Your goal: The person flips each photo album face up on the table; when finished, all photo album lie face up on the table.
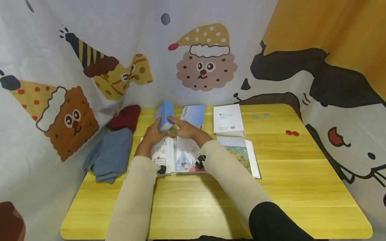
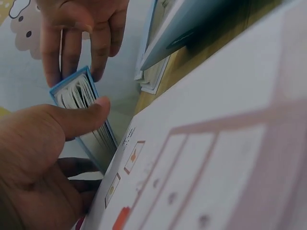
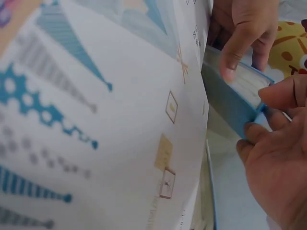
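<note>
Both hands hold a small blue photo album (image 1: 165, 115) above the far part of the table. My left hand (image 1: 153, 135) grips it from the left, thumb across the page edges in the left wrist view and fingers round the far side. My right hand (image 1: 188, 130) pinches one corner of its cover between thumb and fingers, as the right wrist view shows (image 3: 283, 158). Under the wrists lies an open album (image 1: 185, 155) with illustrated pages, partly hidden by the arms. Another blue album (image 1: 196, 113), with lettering on its cover, lies just beyond the right hand.
A white book (image 1: 228, 118) lies at the back, with a landscape-covered album (image 1: 239, 152) nearer. Blue buttons (image 1: 255, 116) and red buttons (image 1: 292, 133) are at the right. Folded grey-blue cloth (image 1: 111, 152) and dark red cloth (image 1: 125, 117) lie left. A printed curtain (image 1: 144, 20) borders the table.
</note>
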Tool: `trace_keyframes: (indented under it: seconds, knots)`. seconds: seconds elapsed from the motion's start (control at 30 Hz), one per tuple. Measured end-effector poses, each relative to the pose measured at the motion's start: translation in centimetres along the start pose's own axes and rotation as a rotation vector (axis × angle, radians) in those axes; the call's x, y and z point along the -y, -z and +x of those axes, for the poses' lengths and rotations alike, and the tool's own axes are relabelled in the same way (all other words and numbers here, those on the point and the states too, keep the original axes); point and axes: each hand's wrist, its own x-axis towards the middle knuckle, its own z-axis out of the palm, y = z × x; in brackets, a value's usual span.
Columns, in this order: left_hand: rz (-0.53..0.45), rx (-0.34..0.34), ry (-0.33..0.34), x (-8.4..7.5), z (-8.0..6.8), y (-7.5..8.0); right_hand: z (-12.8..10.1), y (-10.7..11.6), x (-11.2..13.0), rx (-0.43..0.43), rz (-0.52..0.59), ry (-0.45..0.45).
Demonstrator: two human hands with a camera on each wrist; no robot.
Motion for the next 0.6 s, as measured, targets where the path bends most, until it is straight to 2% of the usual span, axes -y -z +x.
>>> trace_keyframes:
  seconds: [0.2, 0.37, 0.5, 0.6]
  knots:
    - [-0.148, -0.024, -0.077, -0.08, -0.01, -0.35, -0.06, -0.06, -0.27, -0.043, 0.11, 0.095]
    - [-0.262, -0.075, -0.166, -0.41, 0.05, -0.37, -0.17, 0.08, -0.21, -0.052, 0.224, 0.12]
    - [-0.264, -0.128, -0.222, -0.76, 0.03, -0.22, -0.02, 0.07, -0.41, -0.051, 0.293, 0.132]
    - [-0.214, -0.158, -0.243, -0.84, 0.02, 0.0, 0.28, -0.15, -0.6, -0.045, 0.289, 0.132]
